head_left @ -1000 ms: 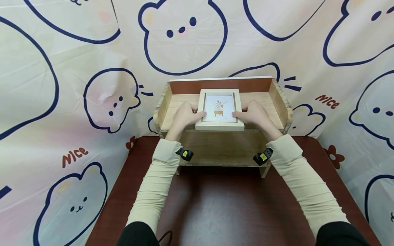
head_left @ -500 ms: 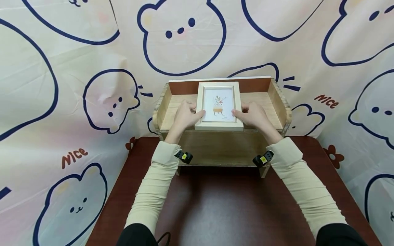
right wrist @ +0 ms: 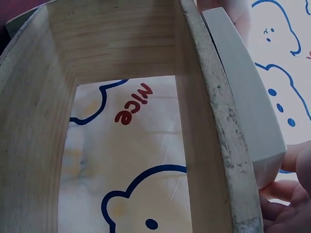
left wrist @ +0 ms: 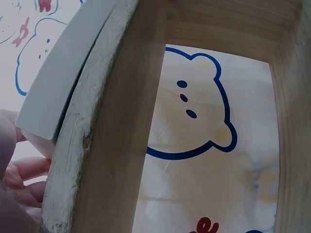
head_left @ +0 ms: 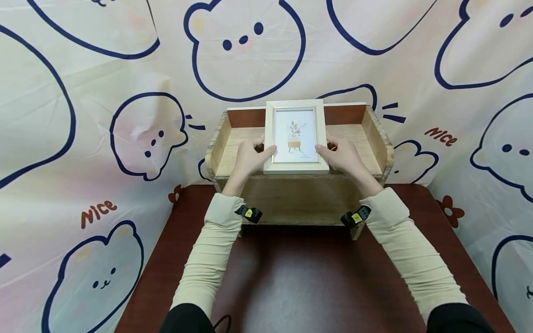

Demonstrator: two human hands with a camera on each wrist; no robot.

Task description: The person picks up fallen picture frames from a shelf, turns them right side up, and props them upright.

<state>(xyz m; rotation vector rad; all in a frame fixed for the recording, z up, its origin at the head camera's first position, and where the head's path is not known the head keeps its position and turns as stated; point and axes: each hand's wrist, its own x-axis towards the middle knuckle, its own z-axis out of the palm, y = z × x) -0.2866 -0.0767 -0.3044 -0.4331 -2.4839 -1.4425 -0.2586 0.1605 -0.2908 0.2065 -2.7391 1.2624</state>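
A cream picture frame with a potted-plant print stands tilted back on the upper level of a small wooden shelf. My left hand grips its left edge near the bottom, thumb on the front and fingers curled behind. On the opposite edge my right hand holds it the same way. In the left wrist view the frame's pale side lies right along the rough shelf-board edge, with fingers below its corner. The right wrist view shows the frame's side along the board, fingers at its lower corner.
The wooden shelf stands at the back of a dark red-brown table. Its side panels rise on both sides of the hands. Behind hangs a cloth printed with bear outlines. A black cable lies at the table's front.
The picture frame has tipped up from lying back, its top edge rising above the shelf's back panel. Both hands keep their hold at its lower sides and have barely moved.
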